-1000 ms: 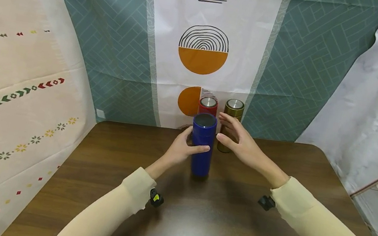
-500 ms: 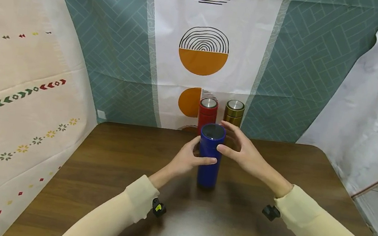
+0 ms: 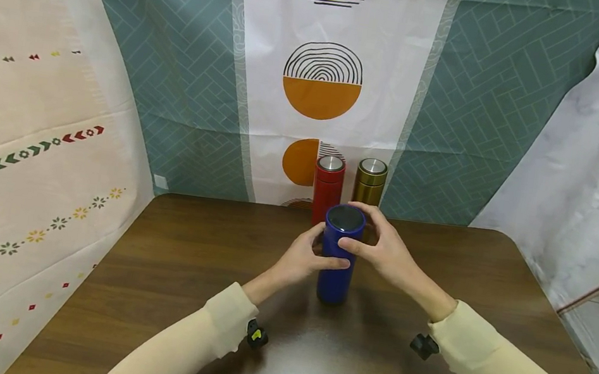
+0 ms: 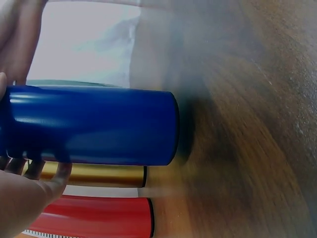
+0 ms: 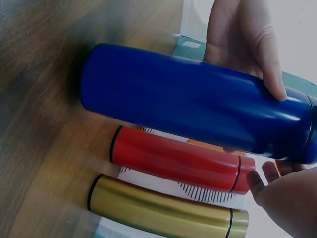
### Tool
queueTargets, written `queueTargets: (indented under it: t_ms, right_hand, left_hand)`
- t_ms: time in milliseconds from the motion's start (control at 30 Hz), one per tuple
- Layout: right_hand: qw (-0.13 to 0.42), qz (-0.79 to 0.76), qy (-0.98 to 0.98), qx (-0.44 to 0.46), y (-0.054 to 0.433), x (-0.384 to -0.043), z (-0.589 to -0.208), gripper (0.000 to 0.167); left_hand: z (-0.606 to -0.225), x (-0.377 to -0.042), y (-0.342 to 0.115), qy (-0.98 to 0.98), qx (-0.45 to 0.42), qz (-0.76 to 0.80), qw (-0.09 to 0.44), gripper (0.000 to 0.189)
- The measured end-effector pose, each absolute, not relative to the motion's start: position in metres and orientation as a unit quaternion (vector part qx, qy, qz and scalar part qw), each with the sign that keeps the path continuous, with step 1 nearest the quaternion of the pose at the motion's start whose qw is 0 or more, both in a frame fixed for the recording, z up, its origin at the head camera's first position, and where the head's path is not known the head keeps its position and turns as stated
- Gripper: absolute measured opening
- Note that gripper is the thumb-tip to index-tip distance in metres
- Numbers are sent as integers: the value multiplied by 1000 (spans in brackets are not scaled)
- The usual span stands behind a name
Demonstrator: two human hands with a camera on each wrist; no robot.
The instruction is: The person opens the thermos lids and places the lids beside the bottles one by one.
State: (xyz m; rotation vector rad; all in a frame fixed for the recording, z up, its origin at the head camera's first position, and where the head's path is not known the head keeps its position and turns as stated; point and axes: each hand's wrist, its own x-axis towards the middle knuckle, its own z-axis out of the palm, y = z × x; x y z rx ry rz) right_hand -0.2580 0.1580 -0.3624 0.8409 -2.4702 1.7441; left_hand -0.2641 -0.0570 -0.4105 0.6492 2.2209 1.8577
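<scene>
A blue thermos flask (image 3: 333,286) with a dark top is upright over the table's middle; whether its base touches the wood, I cannot tell. My left hand (image 3: 301,259) grips its body from the left, thumb across the front and fingers behind. Higher up, my right hand (image 3: 384,250) holds it from the right just below the top, thumb in front. In the right wrist view, the fingers (image 5: 270,171) of that hand reach partly out of sight behind the flask (image 5: 193,101).
Behind the blue flask stand a red thermos (image 3: 327,191) and a gold thermos (image 3: 369,187), both with silvery tops and partly covered. The brown wooden table (image 3: 182,247) ends at a patterned cloth (image 3: 185,100) hanging at the back.
The blue flask has come towards me and slightly right, with my left hand on it. My right hand, at first apart from it, has closed around its upper part.
</scene>
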Motion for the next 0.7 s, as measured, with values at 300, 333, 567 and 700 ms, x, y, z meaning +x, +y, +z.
queueTargets:
  t_ms: [300,333,567,700]
  right_hand:
    - [24,542,-796,269,159,-258,-365,66]
    - [25,541,-796,269,160,-258,-365,66]
    - [31,534,-805,256,159,-258,-366,67]
    - [28,531,-809,248,159,-260,-366,68]
  left_hand:
    - [-417,-266,-55,754,228,611,83,72]
    - [-417,-266,-55,756,228,609,82,72]
    - [-420,-271,-59,759,247,595,92,72]
    - [-423,-274,-62,764,254,586,98,72]
